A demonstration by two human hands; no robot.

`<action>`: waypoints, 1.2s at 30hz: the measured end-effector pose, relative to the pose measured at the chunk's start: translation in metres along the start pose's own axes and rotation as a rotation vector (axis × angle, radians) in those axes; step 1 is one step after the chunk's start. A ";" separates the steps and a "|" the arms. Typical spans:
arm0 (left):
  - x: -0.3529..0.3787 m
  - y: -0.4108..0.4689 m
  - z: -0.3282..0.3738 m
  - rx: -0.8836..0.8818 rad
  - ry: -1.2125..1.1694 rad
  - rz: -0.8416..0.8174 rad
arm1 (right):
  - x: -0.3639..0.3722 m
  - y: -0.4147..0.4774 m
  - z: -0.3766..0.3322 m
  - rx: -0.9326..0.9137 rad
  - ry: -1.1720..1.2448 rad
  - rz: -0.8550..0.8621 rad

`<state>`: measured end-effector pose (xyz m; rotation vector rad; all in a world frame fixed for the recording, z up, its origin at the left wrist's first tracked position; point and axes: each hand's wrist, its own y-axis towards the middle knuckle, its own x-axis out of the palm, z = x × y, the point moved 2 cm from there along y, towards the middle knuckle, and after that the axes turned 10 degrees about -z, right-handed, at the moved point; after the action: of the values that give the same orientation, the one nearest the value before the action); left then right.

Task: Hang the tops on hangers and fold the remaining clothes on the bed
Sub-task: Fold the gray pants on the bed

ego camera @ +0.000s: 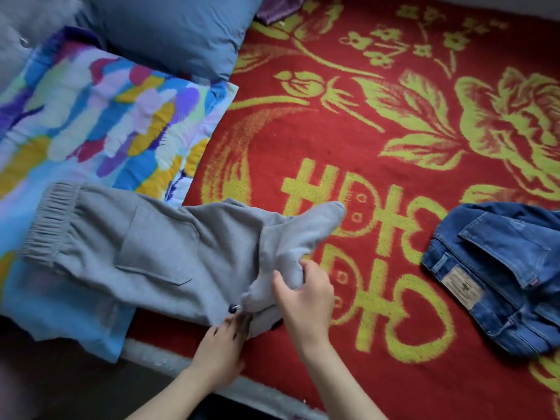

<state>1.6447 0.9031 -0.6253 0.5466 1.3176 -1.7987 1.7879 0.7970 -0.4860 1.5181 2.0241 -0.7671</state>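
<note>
Grey sweatpants (145, 247) lie on red blanket (303, 140), mostly left of both hands; right hand (306, 295) grips bunched leg fabric, left hand (219, 347) fingertips at lower edge, pinch unclear

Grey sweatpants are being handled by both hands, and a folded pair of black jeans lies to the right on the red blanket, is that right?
Not quite. The head view shows the jeans are blue denim, not black. The rest holds: the left hand and right hand handle the grey sweatpants, and the jeans lie folded on the red blanket to the right.
</note>
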 end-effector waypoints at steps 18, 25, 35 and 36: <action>-0.013 -0.079 -0.090 -0.279 0.152 0.621 | 0.127 -0.023 0.038 0.384 -0.066 -0.781; -0.031 -0.077 -0.145 -0.495 0.100 0.308 | 0.148 -0.013 0.041 0.664 0.465 -0.519; -0.027 -0.034 -0.091 -0.194 -0.094 0.197 | 0.060 0.025 -0.085 0.295 0.315 -0.311; -0.027 -0.033 -0.082 -0.170 -0.081 0.244 | 0.059 0.024 -0.109 0.153 0.231 -0.316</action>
<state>1.6235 0.9924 -0.6155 0.5120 1.2757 -1.4798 1.7901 0.9185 -0.4509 1.4410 2.4674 -0.9220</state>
